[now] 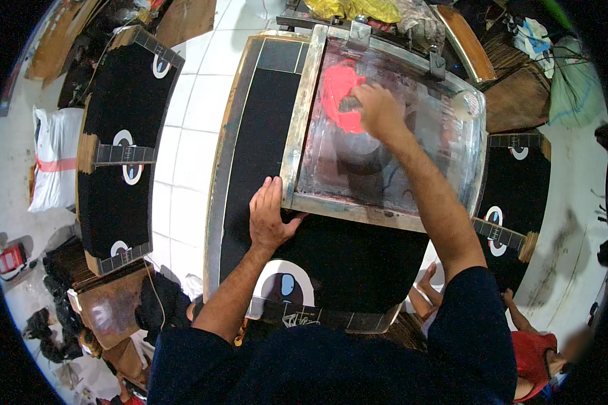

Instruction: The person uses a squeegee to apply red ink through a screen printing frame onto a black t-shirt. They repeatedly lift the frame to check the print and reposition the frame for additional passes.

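Note:
A wood-edged printing screen (297,135) lies tilted over a black fabric panel (358,250). Bright pink ink (338,91) is spread in a thick patch on the upper left of its mesh. My right hand (380,111) is closed in a fist at the ink's right edge, around a short dark tool (350,103); most of that tool is hidden by the hand and the ink. My left hand (270,216) rests flat with its fingers stretched out at the screen's lower left corner, its thumb by the lower rail. A white ring print (307,273) shows on the fabric below it.
More black printed panels (118,202) lie on the left stand and on the right stand (517,182). Metal clamps (437,64) hold the screen's far edge. A round lid-like disc (465,106) sits on its right side. A person in red (537,364) is at lower right.

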`<state>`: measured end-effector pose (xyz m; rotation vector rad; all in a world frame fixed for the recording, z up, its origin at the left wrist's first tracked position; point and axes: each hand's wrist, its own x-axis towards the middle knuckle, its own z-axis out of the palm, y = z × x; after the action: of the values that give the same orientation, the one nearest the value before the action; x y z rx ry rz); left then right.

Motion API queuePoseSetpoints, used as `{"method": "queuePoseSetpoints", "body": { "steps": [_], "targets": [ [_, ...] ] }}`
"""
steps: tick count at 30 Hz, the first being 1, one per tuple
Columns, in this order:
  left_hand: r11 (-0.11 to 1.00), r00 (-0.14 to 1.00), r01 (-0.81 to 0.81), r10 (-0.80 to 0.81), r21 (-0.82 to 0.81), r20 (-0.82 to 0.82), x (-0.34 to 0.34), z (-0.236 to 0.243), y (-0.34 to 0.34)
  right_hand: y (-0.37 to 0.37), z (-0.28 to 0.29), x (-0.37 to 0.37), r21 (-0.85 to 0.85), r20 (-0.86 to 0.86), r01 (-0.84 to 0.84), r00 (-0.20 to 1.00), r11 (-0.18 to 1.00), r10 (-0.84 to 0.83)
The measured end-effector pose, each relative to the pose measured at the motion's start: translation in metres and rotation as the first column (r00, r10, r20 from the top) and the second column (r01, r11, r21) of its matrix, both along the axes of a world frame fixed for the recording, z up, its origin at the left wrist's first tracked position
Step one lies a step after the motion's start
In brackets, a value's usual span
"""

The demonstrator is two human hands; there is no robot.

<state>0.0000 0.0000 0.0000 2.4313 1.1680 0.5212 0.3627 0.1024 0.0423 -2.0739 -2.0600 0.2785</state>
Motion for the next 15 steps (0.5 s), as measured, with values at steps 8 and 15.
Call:
{"method": "queuePoseSetpoints", "body": {
  "steps": [8, 15],
  "targets": [
    [0.999, 0.999, 0.01, -0.008, 0.035, -0.033, 0.001, 0.0, 0.0, 0.051, -0.01, 0.005, 0.32, -0.007, 0.018, 1.0, 0.947, -0.016],
    [0.988, 0.986, -0.046, 0.068, -0.147, 0.149, 0.007, 0.003, 0.002, -0.052, -0.009, -0.023, 0.23, 0.006, 0.05, 0.999, 0.972, -0.053]
  ]
}}
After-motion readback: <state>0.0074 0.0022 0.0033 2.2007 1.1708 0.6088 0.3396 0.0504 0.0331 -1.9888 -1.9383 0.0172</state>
